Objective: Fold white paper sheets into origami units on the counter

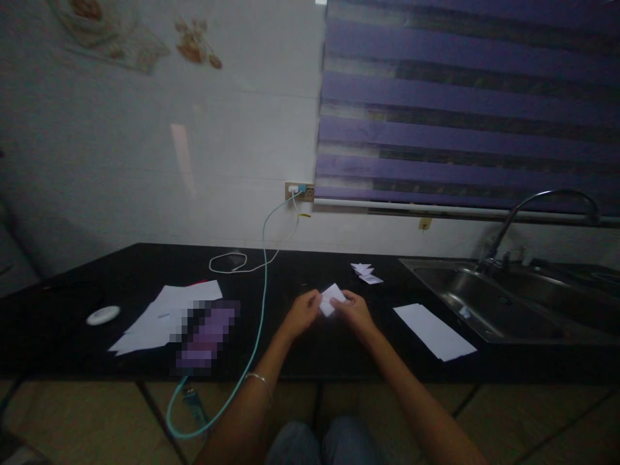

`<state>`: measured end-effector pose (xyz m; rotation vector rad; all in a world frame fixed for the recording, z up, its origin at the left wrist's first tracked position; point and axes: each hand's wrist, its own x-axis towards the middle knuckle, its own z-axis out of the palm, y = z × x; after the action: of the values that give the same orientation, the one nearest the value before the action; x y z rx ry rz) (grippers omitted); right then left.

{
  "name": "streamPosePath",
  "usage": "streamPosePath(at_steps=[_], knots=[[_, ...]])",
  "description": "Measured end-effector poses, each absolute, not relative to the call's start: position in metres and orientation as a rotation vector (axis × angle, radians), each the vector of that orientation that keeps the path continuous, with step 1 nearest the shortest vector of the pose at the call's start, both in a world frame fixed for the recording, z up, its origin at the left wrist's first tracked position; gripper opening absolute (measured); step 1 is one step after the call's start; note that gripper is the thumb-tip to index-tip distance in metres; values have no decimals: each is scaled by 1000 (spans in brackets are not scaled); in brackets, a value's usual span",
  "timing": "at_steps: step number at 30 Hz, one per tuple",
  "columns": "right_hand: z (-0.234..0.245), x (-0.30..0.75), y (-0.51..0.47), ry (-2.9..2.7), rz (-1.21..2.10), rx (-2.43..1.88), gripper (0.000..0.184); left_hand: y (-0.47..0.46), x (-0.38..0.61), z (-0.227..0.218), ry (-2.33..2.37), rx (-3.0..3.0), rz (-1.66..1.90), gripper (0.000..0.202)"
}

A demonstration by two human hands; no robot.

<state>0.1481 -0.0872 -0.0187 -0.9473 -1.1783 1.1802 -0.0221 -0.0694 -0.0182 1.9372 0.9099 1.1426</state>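
Note:
Over the black countertop (77, 323), both hands hold a small folded piece of white paper (332, 298) between them. My left hand (303, 312) pinches its left side, with a thin bracelet on that wrist. My right hand (354, 311) pinches the right side. The paper is raised slightly above the counter surface.
A stack of white sheets (167, 313) lies to the left with a blurred purple object (206, 336) on it. A single sheet (434, 331) lies right, beside a steel sink (484, 297) and tap. Small folded papers (367, 272) sit behind. A teal cable (261, 290) hangs from the wall socket. A white oval object (103, 315) rests far left.

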Motion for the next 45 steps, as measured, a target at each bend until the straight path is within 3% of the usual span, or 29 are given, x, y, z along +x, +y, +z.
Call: streamPosePath(at_steps=[19,28,39,45], knots=[[-21,148,-84,-1191,1101,-1014,40,-67,-27,-15,954,1691,1216,50],[-18,150,-88,-1284,869,-1111,39,-65,-26,-16,957,1609,1212,49],[-16,148,-84,-1039,1272,-879,26,-61,-26,-18,878,1407,1252,47],[-23,146,-79,-1125,1117,-979,34,-65,-24,-15,939,1428,1233,38]])
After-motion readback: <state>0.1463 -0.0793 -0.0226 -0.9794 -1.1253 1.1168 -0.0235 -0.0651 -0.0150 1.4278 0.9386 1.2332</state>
